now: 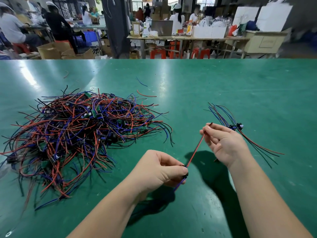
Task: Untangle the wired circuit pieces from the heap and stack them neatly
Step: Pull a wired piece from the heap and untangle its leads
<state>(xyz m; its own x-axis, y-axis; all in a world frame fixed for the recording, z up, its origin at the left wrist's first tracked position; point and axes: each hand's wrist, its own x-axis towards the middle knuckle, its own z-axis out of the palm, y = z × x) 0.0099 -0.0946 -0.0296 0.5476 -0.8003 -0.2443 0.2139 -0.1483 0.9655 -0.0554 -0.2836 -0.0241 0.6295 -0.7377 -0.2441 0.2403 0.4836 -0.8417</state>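
Observation:
A big tangled heap of wired circuit pieces (pixel 80 133), with red, blue and black wires and small green boards, lies on the left of the green table (pixel 223 83). A small stack of sorted pieces (pixel 238 126) lies on the right, blue wires fanned away from me, red and black ones toward me. My left hand (pixel 161 170) pinches one wired piece (pixel 195 150) at its small board, blue wires trailing below. My right hand (pixel 223 143) pinches the far end of that piece's red and black wires, pulled straight between both hands.
Loose wire scraps, a red one (pixel 145 95) and a blue one (pixel 141 81), lie beyond the heap. Past the table's far edge stand workbenches, cardboard boxes (pixel 51 50), red stools (pixel 157 53) and several seated people.

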